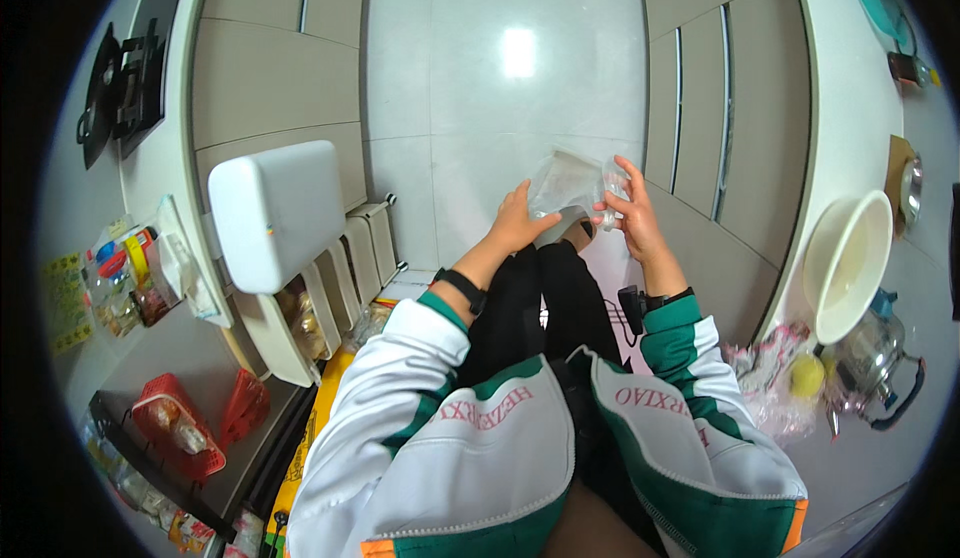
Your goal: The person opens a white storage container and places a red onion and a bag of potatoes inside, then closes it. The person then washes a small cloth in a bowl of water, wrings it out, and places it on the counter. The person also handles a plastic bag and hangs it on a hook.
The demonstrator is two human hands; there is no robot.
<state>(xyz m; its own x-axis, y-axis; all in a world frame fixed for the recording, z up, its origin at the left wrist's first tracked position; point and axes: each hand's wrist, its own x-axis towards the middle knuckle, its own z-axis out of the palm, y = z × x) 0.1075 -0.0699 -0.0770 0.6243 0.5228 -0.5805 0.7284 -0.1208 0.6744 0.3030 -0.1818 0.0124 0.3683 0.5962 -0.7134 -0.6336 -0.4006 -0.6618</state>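
Both hands hold a clear plastic bag (568, 181) in front of the knees, above the tiled floor. My left hand (517, 220) is at the bag's left edge, its thumb and fingers spread around that side. With bent fingers, my right hand (632, 209) grips the gathered right end of the bag. What the bag contains, if anything, cannot be told. A black band is on the left wrist, and a dark device on a strap is on the right one.
A white bin (281, 213) stands at the left beside a slatted storage rack (322, 310) with food in it. A cream basin (851, 265) and a glass kettle (874, 355) stand on the right. A red basket (176, 423) lies lower left. Cabinets line both sides.
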